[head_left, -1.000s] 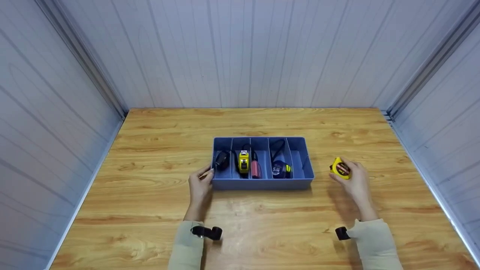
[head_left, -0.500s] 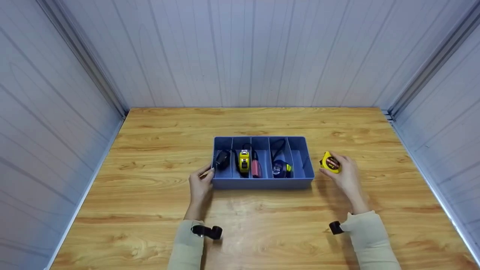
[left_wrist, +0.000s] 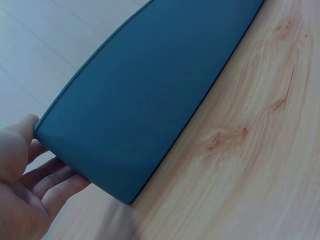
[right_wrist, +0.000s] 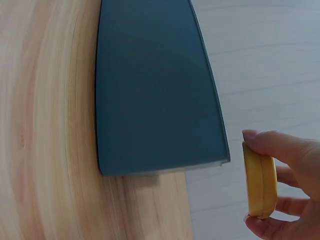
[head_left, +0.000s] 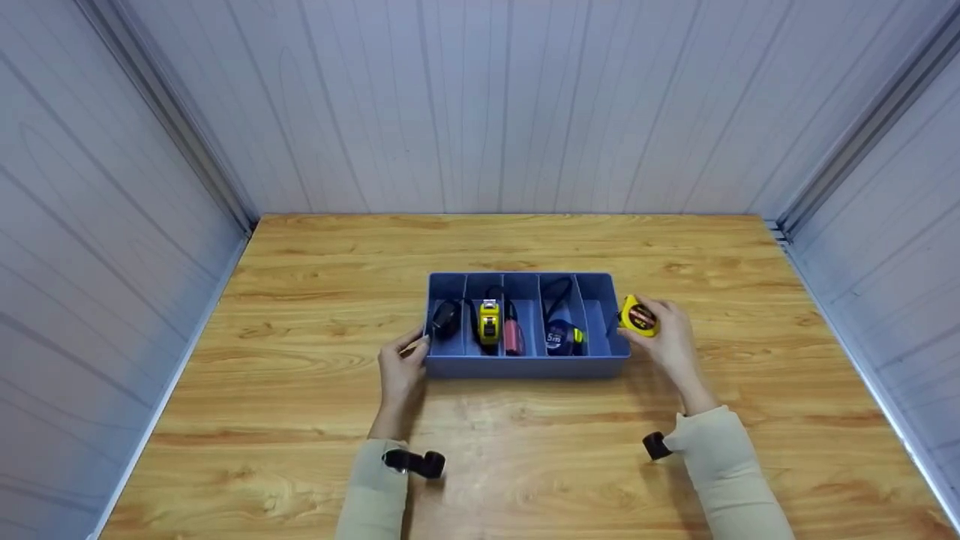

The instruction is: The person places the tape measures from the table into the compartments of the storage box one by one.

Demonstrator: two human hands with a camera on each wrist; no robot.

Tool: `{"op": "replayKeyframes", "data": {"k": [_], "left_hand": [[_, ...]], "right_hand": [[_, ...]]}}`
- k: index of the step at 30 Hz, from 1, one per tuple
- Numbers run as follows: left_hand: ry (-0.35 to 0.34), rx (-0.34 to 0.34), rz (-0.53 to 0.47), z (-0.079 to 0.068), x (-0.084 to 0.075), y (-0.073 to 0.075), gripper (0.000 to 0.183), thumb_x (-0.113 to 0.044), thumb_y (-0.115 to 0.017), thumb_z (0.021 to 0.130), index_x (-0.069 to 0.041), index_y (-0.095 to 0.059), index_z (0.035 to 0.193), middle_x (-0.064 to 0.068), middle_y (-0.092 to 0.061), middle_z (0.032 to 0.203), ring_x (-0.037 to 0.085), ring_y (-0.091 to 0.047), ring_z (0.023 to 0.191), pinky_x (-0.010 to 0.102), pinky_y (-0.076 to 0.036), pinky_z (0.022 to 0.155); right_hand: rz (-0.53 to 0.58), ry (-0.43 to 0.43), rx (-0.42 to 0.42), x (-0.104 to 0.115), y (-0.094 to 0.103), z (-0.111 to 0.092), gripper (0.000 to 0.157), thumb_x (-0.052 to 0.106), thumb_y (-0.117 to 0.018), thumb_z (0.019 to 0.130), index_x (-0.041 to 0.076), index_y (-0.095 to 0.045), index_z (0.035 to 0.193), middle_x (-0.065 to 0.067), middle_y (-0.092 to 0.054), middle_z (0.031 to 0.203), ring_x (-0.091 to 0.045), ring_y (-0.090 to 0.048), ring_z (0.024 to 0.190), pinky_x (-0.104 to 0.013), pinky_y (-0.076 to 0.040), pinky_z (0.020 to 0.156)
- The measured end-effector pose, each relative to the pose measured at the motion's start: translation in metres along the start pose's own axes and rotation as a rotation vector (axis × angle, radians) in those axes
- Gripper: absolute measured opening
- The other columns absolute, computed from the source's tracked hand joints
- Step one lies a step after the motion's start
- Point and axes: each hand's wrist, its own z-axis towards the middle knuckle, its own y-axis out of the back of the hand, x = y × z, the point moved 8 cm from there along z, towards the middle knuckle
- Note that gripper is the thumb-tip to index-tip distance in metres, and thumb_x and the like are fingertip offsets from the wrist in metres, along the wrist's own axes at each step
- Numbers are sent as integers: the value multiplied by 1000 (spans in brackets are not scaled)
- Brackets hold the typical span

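Note:
My right hand [head_left: 670,337] holds a yellow tape measure [head_left: 639,318] between thumb and fingers, just off the right end of the blue divided box [head_left: 525,367]. In the right wrist view the tape measure [right_wrist: 261,182] shows its narrow side, clear of the box wall [right_wrist: 155,90]. My left hand [head_left: 400,371] grips the box's left end. Its thumb lies at the rim corner and its fingers [left_wrist: 62,192] against the end wall. Inside the box are a black item [head_left: 446,319], a yellow-and-black tape measure [head_left: 489,324], a pinkish-red item [head_left: 513,337] and a dark blue tape measure [head_left: 561,337].
The box stands on a wood-grain table [head_left: 322,315]. Pale panel walls [head_left: 480,105] enclose the back and both sides. Thin dividers split the box into several compartments, and the rightmost compartment [head_left: 600,322] lies nearest my right hand. Black wrist cameras [head_left: 656,446] sit on both sleeves.
My right hand has carried the yellow tape measure left and slightly away from me, up to the box's right end. The left hand and the box have stayed in place.

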Motion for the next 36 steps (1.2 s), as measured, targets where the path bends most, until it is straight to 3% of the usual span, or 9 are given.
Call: {"op": "replayKeyframes", "data": {"k": [6, 12, 28, 36], "left_hand": [[-16, 23, 0, -3, -5, -1, 28, -1, -56, 83, 1, -60, 111, 20, -60, 104, 25, -57, 83, 20, -40, 48], [-13, 1, -7, -1, -2, 0, 28, 0, -57, 82, 2, -61, 110, 20, -61, 101, 20, -58, 81, 19, -44, 52], [23, -16, -59, 1, 2, 0, 28, 1, -58, 81, 1, -62, 108, 18, -62, 97, 17, -56, 72, 17, -37, 45], [-28, -17, 28, 1, -2, 1, 27, 2, -58, 80, 3, -62, 107, 21, -62, 99, 11, -56, 70, 16, -39, 47]], "right_hand": [[10, 24, 6, 8, -6, 5, 60, 19, -75, 71, -1, -51, 122, -25, -49, 111, -38, -44, 100, -48, -36, 84], [-3, 13, 33, 10, -13, 13, 59, 20, -74, 72, 1, -51, 123, -24, -48, 113, -38, -42, 102, -48, -36, 84], [-16, 42, 56, 11, -24, 26, 61, 17, -75, 70, 0, -50, 124, -23, -49, 111, -38, -40, 100, -47, -35, 83], [-14, 69, 78, 14, -29, 30, 62, 16, -76, 69, -1, -50, 123, -24, -49, 111, -39, -39, 102, -48, -34, 84]]}}
